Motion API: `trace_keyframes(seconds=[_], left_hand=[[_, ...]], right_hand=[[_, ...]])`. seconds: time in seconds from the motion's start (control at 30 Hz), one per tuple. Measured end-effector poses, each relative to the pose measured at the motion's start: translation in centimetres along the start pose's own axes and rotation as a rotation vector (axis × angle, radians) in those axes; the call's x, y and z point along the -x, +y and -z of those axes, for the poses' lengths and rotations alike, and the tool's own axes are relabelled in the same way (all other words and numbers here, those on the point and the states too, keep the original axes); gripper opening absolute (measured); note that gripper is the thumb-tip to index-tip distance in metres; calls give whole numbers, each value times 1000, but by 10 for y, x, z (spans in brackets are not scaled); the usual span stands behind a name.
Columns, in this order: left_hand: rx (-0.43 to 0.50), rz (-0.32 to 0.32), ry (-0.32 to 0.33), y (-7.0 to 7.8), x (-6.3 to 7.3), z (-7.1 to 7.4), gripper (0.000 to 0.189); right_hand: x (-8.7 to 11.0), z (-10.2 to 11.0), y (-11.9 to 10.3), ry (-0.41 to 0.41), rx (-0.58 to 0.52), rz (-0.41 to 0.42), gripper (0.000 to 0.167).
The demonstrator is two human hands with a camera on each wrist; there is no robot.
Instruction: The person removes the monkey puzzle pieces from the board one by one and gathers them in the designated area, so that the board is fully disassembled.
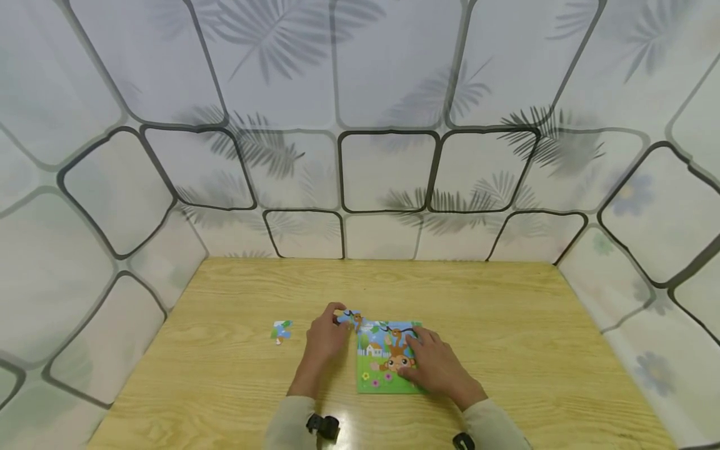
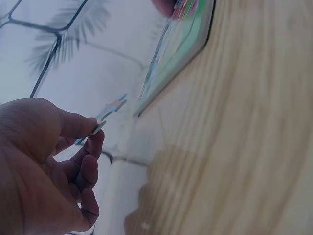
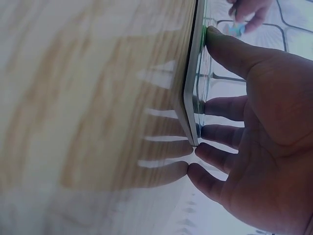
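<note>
- Your left hand [image 1: 328, 336] pinches a blue-and-brown jigsaw piece [image 1: 350, 317] beside the square green-and-blue picture board [image 1: 374, 365].
- Your right hand [image 1: 439, 364], fingers spread, rests on the board's right.

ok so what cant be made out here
Right part of the puzzle board: head view, covered by the right hand.
Picture on the held piece: left wrist view, almost edge-on, pinched by the left hand.
Fine detail of the loose piece: head view, too small.
Sleeves: head view, cut by bottom edge.
</note>
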State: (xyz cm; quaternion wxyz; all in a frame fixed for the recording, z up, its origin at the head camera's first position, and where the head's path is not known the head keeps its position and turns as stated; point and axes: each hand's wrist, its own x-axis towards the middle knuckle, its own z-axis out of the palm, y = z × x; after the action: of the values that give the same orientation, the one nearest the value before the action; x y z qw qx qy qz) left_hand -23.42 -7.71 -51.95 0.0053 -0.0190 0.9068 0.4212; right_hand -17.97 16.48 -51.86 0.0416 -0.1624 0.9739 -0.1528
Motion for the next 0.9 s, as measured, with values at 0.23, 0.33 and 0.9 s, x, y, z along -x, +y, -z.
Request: trace_keyframes(seconds=[0.23, 0.33, 0.9], left_hand=[[-107, 10, 36, -23, -2, 25, 32], [-157, 19, 50, -31, -3, 33, 33], [-385, 28, 108, -39, 7, 49, 28]], right_hand=[[2, 1, -1, -11, -3, -3, 69], [1, 2, -1, -1, 2, -2, 69], [0, -1, 1, 0, -11, -11, 71]])
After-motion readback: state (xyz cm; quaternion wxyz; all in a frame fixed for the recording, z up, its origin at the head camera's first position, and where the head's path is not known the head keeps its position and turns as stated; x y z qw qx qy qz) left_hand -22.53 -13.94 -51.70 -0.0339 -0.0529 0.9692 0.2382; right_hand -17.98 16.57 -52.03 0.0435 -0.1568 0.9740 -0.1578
